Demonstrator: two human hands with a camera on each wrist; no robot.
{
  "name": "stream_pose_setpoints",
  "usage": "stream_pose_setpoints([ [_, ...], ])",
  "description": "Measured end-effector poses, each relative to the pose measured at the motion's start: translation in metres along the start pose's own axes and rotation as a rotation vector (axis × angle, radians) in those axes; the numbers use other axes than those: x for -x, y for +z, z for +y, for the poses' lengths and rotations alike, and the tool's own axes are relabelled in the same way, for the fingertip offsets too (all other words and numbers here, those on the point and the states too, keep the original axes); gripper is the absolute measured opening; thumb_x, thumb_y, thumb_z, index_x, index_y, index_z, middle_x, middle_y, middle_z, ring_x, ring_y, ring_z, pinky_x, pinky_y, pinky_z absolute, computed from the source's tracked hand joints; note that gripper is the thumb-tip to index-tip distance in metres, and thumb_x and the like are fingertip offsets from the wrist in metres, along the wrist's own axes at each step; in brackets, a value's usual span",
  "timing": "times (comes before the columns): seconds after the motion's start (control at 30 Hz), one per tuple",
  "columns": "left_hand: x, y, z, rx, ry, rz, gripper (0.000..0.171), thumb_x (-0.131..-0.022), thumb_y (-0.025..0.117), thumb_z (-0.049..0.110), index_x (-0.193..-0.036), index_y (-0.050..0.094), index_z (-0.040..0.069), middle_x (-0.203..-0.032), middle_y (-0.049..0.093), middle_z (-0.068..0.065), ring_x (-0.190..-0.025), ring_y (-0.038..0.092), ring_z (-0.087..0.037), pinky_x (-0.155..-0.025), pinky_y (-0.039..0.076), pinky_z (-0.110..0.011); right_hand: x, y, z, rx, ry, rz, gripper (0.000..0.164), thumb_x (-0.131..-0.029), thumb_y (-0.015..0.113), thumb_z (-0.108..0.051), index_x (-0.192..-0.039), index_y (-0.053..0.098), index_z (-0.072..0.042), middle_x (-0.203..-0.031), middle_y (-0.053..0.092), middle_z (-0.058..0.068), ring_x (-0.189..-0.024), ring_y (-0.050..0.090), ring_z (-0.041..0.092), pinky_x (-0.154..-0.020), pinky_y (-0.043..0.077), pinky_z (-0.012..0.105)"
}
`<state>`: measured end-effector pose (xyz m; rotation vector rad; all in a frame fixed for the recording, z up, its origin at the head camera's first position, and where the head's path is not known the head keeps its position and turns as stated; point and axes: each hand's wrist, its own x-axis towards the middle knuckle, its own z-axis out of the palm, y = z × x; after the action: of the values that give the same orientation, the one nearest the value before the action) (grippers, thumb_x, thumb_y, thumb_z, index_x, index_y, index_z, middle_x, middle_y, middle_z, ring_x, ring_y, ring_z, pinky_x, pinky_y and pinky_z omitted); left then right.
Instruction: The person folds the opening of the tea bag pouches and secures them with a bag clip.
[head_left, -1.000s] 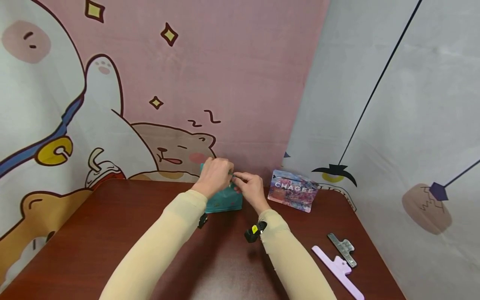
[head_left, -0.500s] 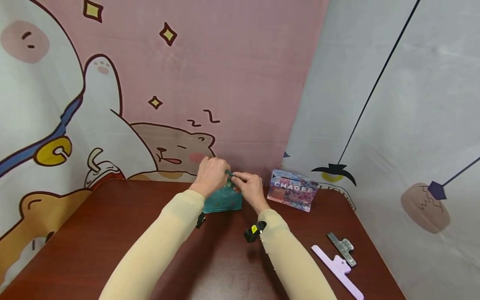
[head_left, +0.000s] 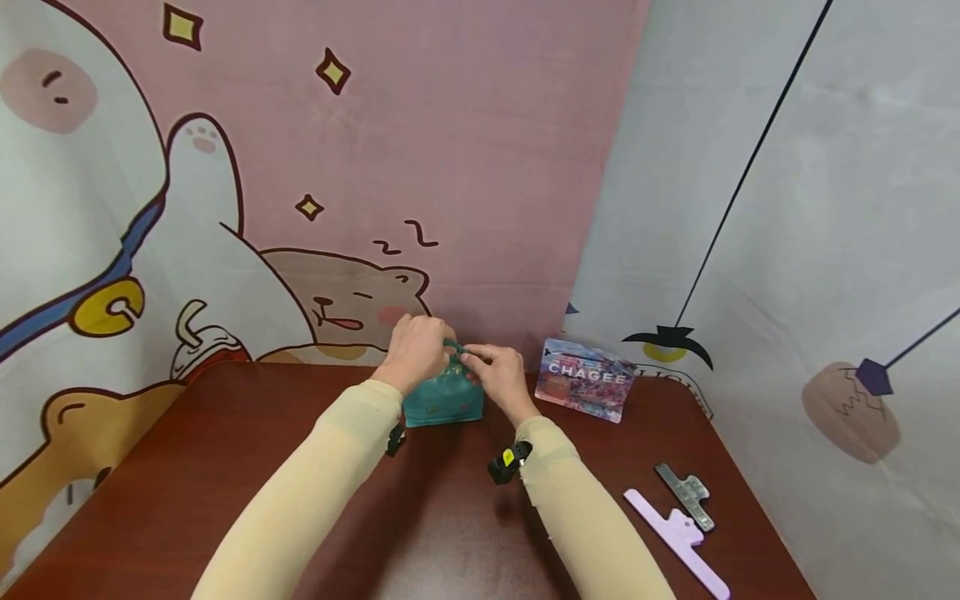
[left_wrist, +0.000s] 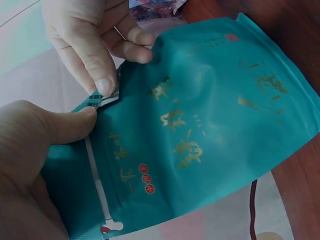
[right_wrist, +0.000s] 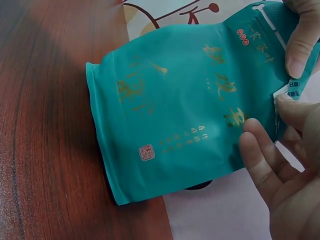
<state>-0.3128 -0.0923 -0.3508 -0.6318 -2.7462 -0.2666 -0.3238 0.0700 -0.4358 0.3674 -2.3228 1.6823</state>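
We see the teal pouch [head_left: 444, 402] near the far edge of the bench [head_left: 225, 475], directly in front of the person, with both hands at its upper end. The left hand [head_left: 417, 348] grips that end, and in the left wrist view we find its thumb pressed flat over the pouch's face, beside a pale line that ends in a small knobbed shape. The right hand [head_left: 501, 377] pinches a small folded piece of the pouch's edge between thumb and forefinger, just beside the left thumb, while its other fingers stay apart from one another (dark print shows on the fold, too small for us to read). Gold characters and red marks run over the pouch's front. To its right we notice a colourful pouch [head_left: 585, 380] lettered CHAGEE, tilted and well apart from the hands. Nearer the person, at the right side of the bench, a clear clip [head_left: 686, 497] and a lilac clip [head_left: 677, 543] lie side by side, both slanting the same way. Behind everything we have a cloth backdrop [head_left: 480, 167], where a cartoon bear dozes on the pink part and a long black line crosses the pale part.
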Motion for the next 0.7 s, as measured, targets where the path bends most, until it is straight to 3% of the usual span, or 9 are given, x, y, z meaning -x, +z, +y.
stream_pose_setpoints([
  [0.2, 0.000, -0.003, 0.004, -0.020, 0.029, 0.021, 0.017, -0.090, 0.072, 0.004, -0.083, 0.083, 0.016, -0.080, 0.077, 0.001, -0.072, 0.067, -0.022, -0.076, 0.048, -0.041, 0.001, -0.001, 0.000, 0.015, 0.007, -0.003, 0.020, -0.095, 0.075, -0.014, -0.113, 0.081, -0.005, -0.083, 0.077, 0.016, -0.063, 0.074, 0.027, -0.061, 0.061, 0.034],
  [0.4, -0.002, -0.005, 0.007, 0.022, 0.029, 0.032, 0.021, -0.090, 0.069, 0.000, -0.093, 0.084, 0.014, -0.090, 0.079, -0.003, -0.074, 0.071, -0.023, -0.063, 0.056, -0.037, 0.000, -0.004, 0.000, 0.034, 0.009, 0.000, 0.021, -0.095, 0.075, -0.014, -0.114, 0.080, -0.005, -0.084, 0.078, 0.015, -0.065, 0.074, 0.030, -0.061, 0.060, 0.033],
  [0.6, -0.001, -0.004, 0.004, 0.037, 0.026, 0.027, 0.017, -0.093, 0.072, 0.004, -0.098, 0.085, 0.014, -0.097, 0.079, -0.004, -0.082, 0.073, -0.024, -0.067, 0.059, -0.038, 0.001, -0.008, -0.004, 0.102, 0.010, -0.046, 0.023, -0.096, 0.074, -0.015, -0.118, 0.079, -0.007, -0.103, 0.078, 0.015, -0.071, 0.076, 0.031, -0.063, 0.061, 0.031],
  [0.7, 0.000, -0.002, 0.002, 0.040, 0.030, 0.029, 0.019, -0.094, 0.071, 0.003, -0.097, 0.085, 0.015, -0.097, 0.079, -0.003, -0.081, 0.073, -0.023, -0.067, 0.059, -0.037, 0.002, -0.012, -0.007, 0.142, 0.035, -0.072, 0.024, -0.097, 0.073, -0.016, -0.119, 0.079, -0.009, -0.104, 0.077, 0.015, -0.075, 0.076, 0.032, -0.065, 0.061, 0.032],
])
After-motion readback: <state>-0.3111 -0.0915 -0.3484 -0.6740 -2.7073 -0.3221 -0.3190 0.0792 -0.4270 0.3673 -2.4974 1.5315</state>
